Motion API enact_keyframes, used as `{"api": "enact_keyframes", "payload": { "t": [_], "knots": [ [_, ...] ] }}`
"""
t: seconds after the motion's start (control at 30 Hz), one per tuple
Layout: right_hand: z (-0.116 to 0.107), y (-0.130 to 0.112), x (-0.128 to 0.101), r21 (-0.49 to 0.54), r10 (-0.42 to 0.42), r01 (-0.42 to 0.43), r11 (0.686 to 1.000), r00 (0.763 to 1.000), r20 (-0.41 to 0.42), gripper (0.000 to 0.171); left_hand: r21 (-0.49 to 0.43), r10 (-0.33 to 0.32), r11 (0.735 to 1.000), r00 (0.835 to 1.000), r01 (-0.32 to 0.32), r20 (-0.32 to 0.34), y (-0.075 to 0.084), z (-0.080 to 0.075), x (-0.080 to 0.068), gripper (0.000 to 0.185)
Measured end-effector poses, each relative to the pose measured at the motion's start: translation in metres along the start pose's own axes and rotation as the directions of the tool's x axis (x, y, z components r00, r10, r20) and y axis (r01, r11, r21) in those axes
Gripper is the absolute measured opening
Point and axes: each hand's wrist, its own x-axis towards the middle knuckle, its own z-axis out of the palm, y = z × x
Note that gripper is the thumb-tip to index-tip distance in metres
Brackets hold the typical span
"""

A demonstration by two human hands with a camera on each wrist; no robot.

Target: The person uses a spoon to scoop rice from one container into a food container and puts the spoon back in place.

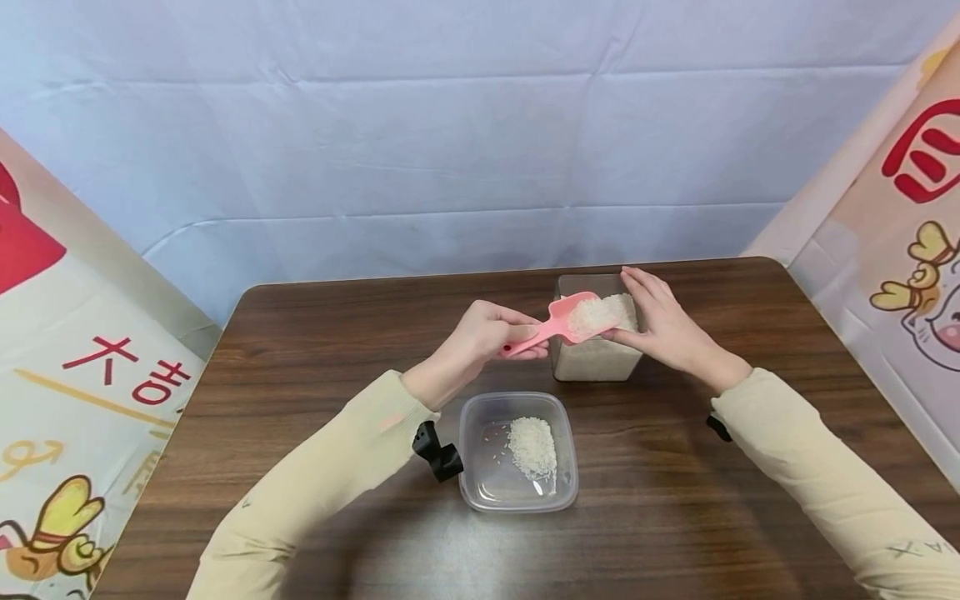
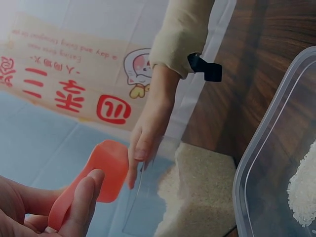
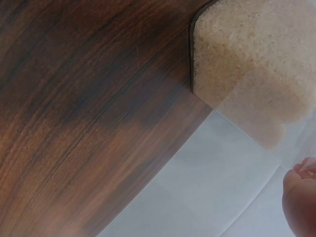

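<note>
Scoop (image 1: 573, 320) of rice in left hand (image 1: 480, 333) | right hand (image 1: 663, 329) steadies jar (image 1: 596, 362)

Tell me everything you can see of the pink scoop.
The pink scoop looks like smooth plastic, with a short flat handle and a squarish bowl heaped with white rice. It is held roughly level over the open top of the clear rice container. The left hand pinches its handle between thumb and fingers. The right hand rests on the container beside its bowl; contact with the scoop is unclear.
</note>
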Motion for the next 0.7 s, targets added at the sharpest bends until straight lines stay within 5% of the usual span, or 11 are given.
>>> {"api": "enact_keyframes", "payload": {
  "t": [0.7],
  "knots": [
    [-0.002,0.000,-0.001,0.001,-0.014,0.014,1.000,1.000,0.023,0.089,-0.032,0.070,0.997,0.997,-0.069,0.036,-0.007,-0.008,-0.016,0.023]
  ]
}}
